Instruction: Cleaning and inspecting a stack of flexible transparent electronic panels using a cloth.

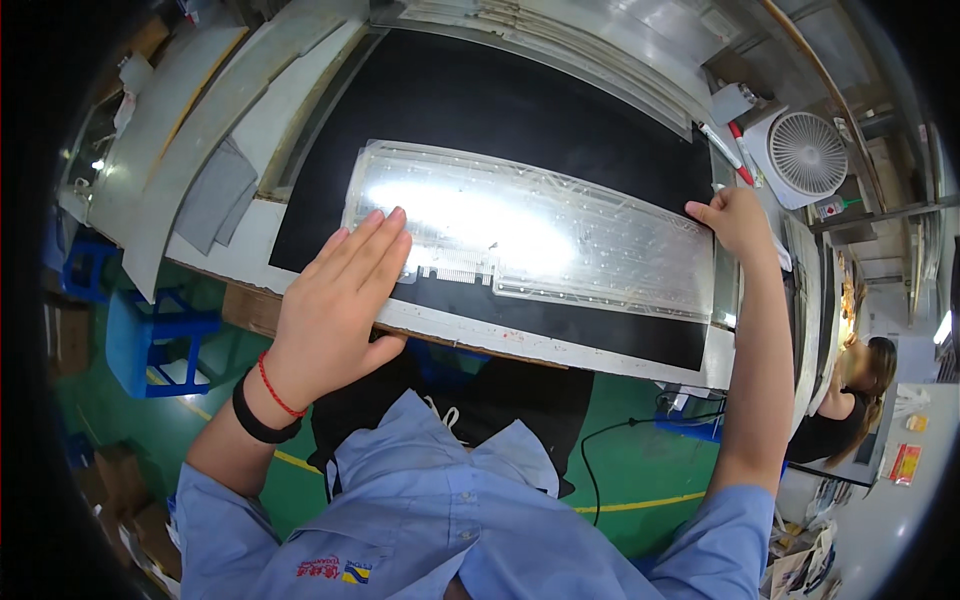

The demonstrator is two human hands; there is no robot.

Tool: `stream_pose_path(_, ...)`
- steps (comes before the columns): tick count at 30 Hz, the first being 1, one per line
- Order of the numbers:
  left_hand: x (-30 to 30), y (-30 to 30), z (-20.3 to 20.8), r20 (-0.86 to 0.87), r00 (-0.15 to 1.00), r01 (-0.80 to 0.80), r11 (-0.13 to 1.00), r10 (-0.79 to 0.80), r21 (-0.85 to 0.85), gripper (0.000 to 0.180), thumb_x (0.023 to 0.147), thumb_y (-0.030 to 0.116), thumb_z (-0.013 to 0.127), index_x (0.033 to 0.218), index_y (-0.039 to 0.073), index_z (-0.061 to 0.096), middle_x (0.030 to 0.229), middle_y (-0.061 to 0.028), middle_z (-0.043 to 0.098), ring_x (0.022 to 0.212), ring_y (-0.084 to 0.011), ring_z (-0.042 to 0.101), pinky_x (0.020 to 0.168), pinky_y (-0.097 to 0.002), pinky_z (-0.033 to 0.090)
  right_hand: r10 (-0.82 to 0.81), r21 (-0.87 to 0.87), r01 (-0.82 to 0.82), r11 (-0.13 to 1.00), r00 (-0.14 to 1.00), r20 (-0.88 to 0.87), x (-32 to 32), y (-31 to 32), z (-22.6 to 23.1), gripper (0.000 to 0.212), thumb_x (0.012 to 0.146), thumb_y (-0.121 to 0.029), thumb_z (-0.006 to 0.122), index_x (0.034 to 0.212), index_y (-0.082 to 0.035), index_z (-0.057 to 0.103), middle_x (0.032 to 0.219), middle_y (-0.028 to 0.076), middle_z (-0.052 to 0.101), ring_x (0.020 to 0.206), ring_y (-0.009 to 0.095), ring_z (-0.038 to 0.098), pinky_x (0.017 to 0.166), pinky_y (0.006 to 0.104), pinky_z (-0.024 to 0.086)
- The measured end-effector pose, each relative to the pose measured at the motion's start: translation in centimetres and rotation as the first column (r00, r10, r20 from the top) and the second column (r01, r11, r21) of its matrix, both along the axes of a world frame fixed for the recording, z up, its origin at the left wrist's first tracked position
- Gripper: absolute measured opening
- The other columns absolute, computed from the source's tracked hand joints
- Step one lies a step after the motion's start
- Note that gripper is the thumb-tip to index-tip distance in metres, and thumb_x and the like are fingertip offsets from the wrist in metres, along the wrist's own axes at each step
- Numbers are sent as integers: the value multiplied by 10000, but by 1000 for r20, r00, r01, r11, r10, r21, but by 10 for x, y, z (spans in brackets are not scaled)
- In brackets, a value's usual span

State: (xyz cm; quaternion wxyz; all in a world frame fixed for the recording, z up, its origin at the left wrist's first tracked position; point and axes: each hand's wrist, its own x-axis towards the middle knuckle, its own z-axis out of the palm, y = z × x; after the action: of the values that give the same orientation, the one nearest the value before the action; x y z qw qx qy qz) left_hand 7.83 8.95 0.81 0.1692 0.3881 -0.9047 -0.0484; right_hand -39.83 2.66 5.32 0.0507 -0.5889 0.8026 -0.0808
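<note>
A clear, shiny keyboard membrane sheet (600,240) with fine traces, dots and a comb-like tail lies on a black mat (560,130). My left hand (350,275) rests with straight fingers on the sheet's near left part, beside the tail. At the sheet's far right corner, my right hand (738,218) has its thumb and forefinger drawn together. A small whitish bit shows by those fingertips; what they pinch is too small to make out.
Right of the mat are a red marker (742,166), a white marker (722,150) and a white fan (808,152). Large thin panels (215,125) lean at the left, near a blue stool (150,340). Another person (850,405) is at the far right.
</note>
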Motion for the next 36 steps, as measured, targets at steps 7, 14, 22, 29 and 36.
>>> stream_pose_path(7, 9, 5, -1, 22, 999, -37, 999, 36, 19, 845, 633, 185, 775, 1406, -6, 490, 1502, -192, 466, 1399, -343, 450, 1147, -466, 372, 418, -123, -464, 878, 613, 670, 142, 133, 19, 138, 899, -96, 671, 770, -51, 648, 727, 55, 600, 676, 182, 593, 629, 340, 480)
stream_pose_path(14, 6, 2, -1, 10, 1000, -17, 999, 17, 32, 858, 630, 179, 775, 1416, -1, 484, 1501, -191, 468, 1400, -340, 449, 1149, -465, 368, 577, 84, -789, 609, 513, 636, 191, 158, 9, 414, 827, -134, 761, 1202, -17, 633, 968, 103, 664, 873, 240, 653, 735, 351, 528)
stream_pose_path(22, 0, -1, 2, -1, 1000, -7, 1000, 7, 16, 855, 630, 184, 814, 1403, 5, 495, 1504, -164, 470, 1396, -314, 455, 1138, -445, 393, 316, -269, -352, 896, 934, -170, -8, -4, 8, 393, 850, -179, 767, 1206, -41, 671, 1075, 78, 676, 917, 220, 616, 846, 341, 501)
stream_pose_path(29, 4, 0, 1, -12, 1000, -18, 999, 19, 41, 829, 629, 189, 780, 1389, 1, 508, 1495, -186, 476, 1388, -350, 460, 1137, -472, 383, 174, -71, -171, 983, 984, 41, -31, -30, -6, 420, 797, -147, 803, 1177, -5, 696, 1091, 149, 697, 1027, 272, 654, 889, 372, 507)
stream_pose_path(36, 5, -1, 2, -3, 1000, -14, 998, 14, 61, 810, 641, 213, 771, 1382, -2, 522, 1496, -184, 478, 1390, -345, 461, 1127, -468, 387, 280, -129, -268, 955, 956, 87, -49, -29, -15, 319, 820, -106, 774, 1116, 2, 723, 966, 124, 696, 879, 234, 660, 802, 332, 497)
